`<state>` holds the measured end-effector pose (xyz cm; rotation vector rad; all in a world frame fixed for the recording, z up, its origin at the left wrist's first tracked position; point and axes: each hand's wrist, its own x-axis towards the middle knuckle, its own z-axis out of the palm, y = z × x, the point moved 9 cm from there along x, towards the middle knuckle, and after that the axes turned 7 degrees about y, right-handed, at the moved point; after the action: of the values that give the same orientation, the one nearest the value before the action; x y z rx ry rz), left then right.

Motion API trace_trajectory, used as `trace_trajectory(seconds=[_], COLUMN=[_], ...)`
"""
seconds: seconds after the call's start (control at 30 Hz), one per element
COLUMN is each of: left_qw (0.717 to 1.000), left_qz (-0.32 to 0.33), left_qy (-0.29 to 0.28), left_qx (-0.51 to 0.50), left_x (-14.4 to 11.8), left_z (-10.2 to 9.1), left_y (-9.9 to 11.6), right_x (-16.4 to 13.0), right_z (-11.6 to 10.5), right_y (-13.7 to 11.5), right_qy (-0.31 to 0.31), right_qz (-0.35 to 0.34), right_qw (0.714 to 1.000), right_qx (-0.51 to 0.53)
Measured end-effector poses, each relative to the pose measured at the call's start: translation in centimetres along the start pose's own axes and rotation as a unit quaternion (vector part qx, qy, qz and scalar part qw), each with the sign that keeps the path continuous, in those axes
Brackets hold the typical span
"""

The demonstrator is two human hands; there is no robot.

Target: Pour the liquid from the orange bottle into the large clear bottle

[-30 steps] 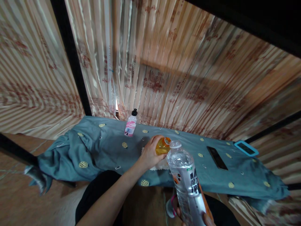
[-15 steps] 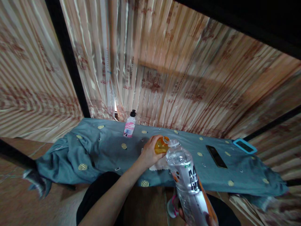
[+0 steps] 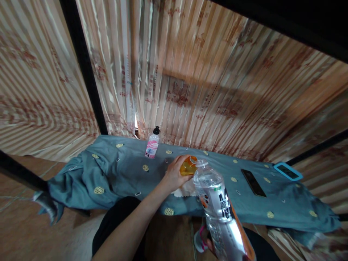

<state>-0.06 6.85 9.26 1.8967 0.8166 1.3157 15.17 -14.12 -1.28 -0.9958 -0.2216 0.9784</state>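
My left hand (image 3: 174,173) is wrapped round a small amber bottle (image 3: 188,166), tilted with its mouth toward the right. Close against that mouth is the neck of a large clear plastic bottle (image 3: 217,203) with a silver and orange label, tipped to the left. My right hand (image 3: 210,245) grips this large bottle low down, mostly hidden behind it at the bottom edge. Whether liquid runs between the two mouths I cannot tell. Under my left hand a white cloth or tissue (image 3: 185,190) lies on the blue-grey tablecloth (image 3: 127,174).
A clear pump bottle with a pink label (image 3: 152,145) stands at the back of the table. To the right lie a dark phone (image 3: 253,183) and a blue-framed device (image 3: 288,171). Striped curtains (image 3: 185,72) and dark posts (image 3: 85,69) enclose the table.
The view has shifted slightly, so the table items sit a little further right. The amber bottle and the large bottle stay mouth to mouth, the amber one turned slightly.
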Motion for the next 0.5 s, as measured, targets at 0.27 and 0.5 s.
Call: trace_trajectory(seconds=[0.27,0.5], left_qw=[1.0,1.0], left_qz=[-0.011,-0.016], left_qy=[0.004,0.009], left_qx=[-0.018,-0.024], left_x=[0.4,0.7], left_z=[-0.1,-0.2], left_y=[-0.3,-0.5], right_x=[2.0,5.4], right_z=[-3.4,-5.7], right_y=[1.7,3.1], right_qy=[-0.002,-0.028], right_qz=[0.034,0.056], right_qw=[0.995,0.986], right_qx=[-0.092,-0.153])
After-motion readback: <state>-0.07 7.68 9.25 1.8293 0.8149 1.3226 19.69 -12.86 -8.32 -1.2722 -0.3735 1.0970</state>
